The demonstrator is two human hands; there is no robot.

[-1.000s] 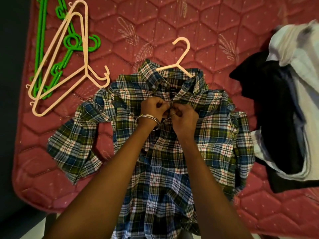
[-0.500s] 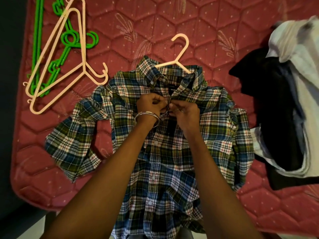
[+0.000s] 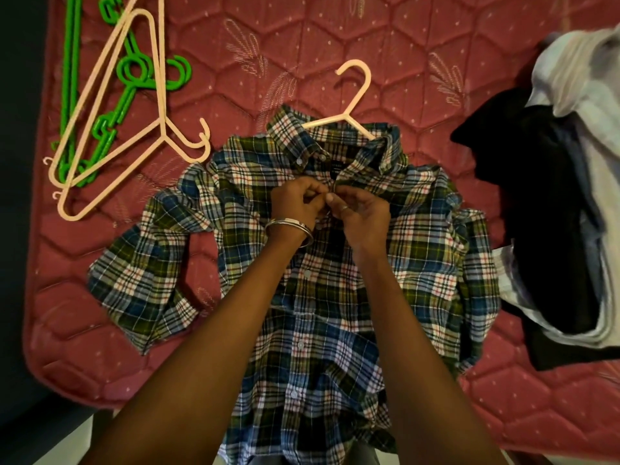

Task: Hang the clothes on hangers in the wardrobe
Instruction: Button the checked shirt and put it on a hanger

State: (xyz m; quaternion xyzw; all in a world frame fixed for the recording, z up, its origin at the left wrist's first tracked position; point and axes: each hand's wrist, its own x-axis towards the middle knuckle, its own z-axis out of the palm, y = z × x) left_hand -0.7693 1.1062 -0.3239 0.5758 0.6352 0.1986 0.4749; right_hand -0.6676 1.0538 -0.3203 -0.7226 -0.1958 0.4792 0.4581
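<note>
A blue, green and white plaid shirt (image 3: 322, 297) lies face up on a red quilted mattress (image 3: 385, 45). A pale pink hanger (image 3: 352, 105) sits inside its collar, with the hook sticking out past the neck. Just below the collar, my left hand (image 3: 295, 204) and my right hand (image 3: 360, 216) meet at the shirt's front placket. Both pinch the fabric at a button there. A metal bangle circles my left wrist.
Spare pale pink hangers (image 3: 110, 122) and green hangers (image 3: 72, 85) lie in a heap at the upper left of the mattress. A pile of dark and white clothes (image 3: 553, 213) lies at the right. The mattress edge and dark floor run along the left.
Both hands stay at the same button near the collar, fingers working slightly. The view has shifted a little, so the shirt sits lower in frame.
</note>
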